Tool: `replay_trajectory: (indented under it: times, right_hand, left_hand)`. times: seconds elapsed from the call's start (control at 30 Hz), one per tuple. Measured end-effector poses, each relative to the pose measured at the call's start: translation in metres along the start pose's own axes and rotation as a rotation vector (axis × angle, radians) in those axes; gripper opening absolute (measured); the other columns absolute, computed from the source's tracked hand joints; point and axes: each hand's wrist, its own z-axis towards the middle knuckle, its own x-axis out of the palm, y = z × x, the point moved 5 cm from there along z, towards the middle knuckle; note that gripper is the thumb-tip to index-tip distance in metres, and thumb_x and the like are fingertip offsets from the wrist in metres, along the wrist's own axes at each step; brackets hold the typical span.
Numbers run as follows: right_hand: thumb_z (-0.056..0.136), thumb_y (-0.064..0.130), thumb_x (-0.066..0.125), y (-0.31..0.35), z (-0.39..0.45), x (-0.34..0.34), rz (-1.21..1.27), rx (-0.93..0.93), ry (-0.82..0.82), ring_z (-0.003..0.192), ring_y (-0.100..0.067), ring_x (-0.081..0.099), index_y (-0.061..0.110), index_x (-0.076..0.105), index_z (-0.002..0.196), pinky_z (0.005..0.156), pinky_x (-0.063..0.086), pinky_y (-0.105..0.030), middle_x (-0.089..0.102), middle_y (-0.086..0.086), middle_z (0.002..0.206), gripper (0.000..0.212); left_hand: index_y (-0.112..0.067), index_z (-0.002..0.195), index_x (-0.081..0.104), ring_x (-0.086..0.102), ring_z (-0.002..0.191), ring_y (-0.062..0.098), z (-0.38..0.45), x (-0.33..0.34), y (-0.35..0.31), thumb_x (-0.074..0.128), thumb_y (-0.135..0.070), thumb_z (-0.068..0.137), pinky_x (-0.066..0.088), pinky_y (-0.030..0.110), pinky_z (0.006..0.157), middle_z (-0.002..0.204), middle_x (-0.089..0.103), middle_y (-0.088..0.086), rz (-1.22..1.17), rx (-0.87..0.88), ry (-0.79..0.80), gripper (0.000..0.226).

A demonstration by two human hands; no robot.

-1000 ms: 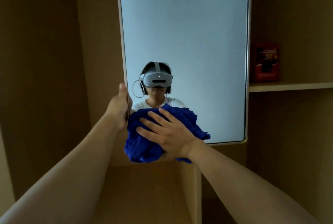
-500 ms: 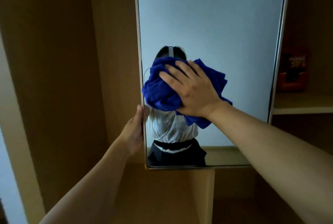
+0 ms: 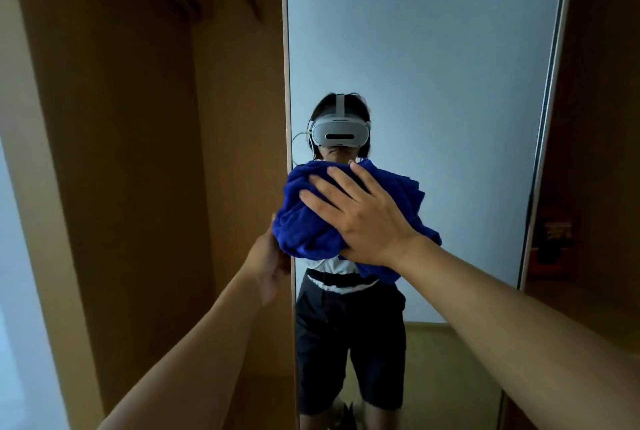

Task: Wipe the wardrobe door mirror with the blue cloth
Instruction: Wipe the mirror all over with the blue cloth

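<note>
Right hand [image 3: 363,218], fingers spread flat, presses cloth [image 3: 311,221] mid-frame on mirror [image 3: 433,66], lower than before; left hand [image 3: 270,263] grips door edge; wiping continues.

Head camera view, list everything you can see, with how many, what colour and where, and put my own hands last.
mirror: one, pale frame, on the open wardrobe door, centre of view.
blue cloth: one, deep blue, bunched, pressed on the mirror by its left edge.
wardrobe panels: brown wood, left of the mirror.
shelf: one, brown, right of the mirror.
red box: one, dim, stands on the shelf; details too dark to tell.
reflection: one person, white headset, white top, dark shorts, in the mirror.
left hand: grips the mirror's left edge, partly hidden by the cloth.
right hand: flat, fingers spread, presses the cloth on the glass.
</note>
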Motion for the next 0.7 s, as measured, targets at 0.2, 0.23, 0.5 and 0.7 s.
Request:
replay_trajectory:
  times: [0.2,0.23,0.5,0.7]
  right_hand:
    - [0.069,0.046,0.075,-0.061,0.050,-0.033,0.024,0.068,0.048,0.129,-0.032,0.046,0.018,0.044,0.142,0.110,0.031,-0.053,0.050,-0.009,0.141,0.084]
    - [0.068,0.046,0.075,-0.071,0.058,-0.038,0.027,0.080,0.060,0.129,-0.032,0.046,0.018,0.044,0.142,0.110,0.031,-0.053,0.050,-0.009,0.141,0.085]
    - [0.069,0.046,0.075,-0.132,0.107,-0.068,0.057,0.128,0.123,0.134,-0.032,0.041,0.019,0.039,0.145,0.113,0.027,-0.054,0.045,-0.008,0.145,0.088]
    - [0.075,0.046,0.069,-0.163,0.136,-0.085,0.113,0.154,0.126,0.140,-0.033,0.029,0.018,0.028,0.150,0.116,0.012,-0.052,0.033,-0.010,0.153,0.090]
  left_hand:
    - [-0.025,0.096,0.065,0.069,0.065,0.008,0.015,0.019,-0.084,0.033,-0.053,0.096,0.045,0.028,0.062,0.081,0.074,-0.003,-0.063,-0.009,-0.008,0.043]
    - [-0.024,0.096,0.066,0.070,0.070,0.010,0.019,0.023,-0.097,0.033,-0.052,0.096,0.045,0.029,0.065,0.083,0.075,-0.003,-0.064,-0.011,-0.007,0.043]
    - [-0.026,0.098,0.064,0.063,0.087,0.016,0.034,0.050,-0.184,0.033,-0.053,0.096,0.043,0.028,0.065,0.091,0.072,-0.001,0.018,0.066,-0.103,0.041]
    - [-0.025,0.098,0.064,0.059,0.057,0.007,0.035,0.061,-0.219,0.034,-0.050,0.097,0.043,0.022,0.051,0.072,0.068,-0.005,0.067,0.164,-0.157,0.039]
